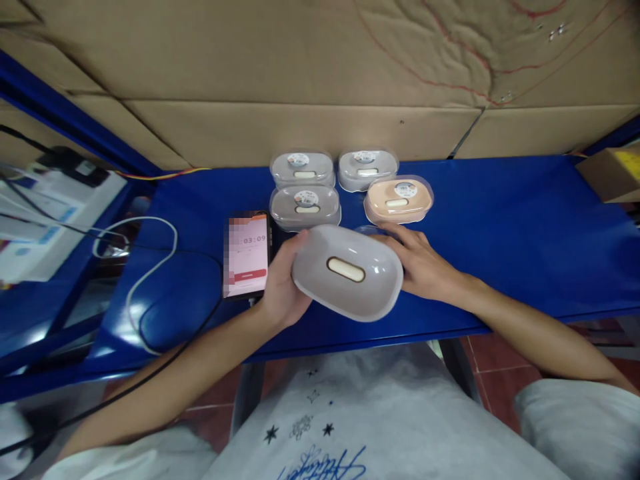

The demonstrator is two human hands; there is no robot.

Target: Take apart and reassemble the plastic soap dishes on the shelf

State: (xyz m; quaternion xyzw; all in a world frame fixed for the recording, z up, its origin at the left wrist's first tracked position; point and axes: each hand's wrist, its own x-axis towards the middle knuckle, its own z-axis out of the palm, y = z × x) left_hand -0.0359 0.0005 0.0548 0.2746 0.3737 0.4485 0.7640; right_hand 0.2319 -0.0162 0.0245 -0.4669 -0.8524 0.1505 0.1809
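A glossy grey oval plastic box with a cream oval inset in its middle is held up, tilted, over the front of the table. My left hand is closed on its left end, thumb along the rim. At the right end is my right hand, its fingers curled and partly hidden behind the box. Close to those fingertips shows the edge of something clear, mostly covered by the grey box. Just beyond stand three grey boxes with clear lids and round labels, the nearest grey box among them, and a peach box packed alike.
A phone showing a timer lies left of my left hand on the blue table. A white cable and a black cable run at the left, near a power strip. Cardboard lines the back; a carton stands far right.
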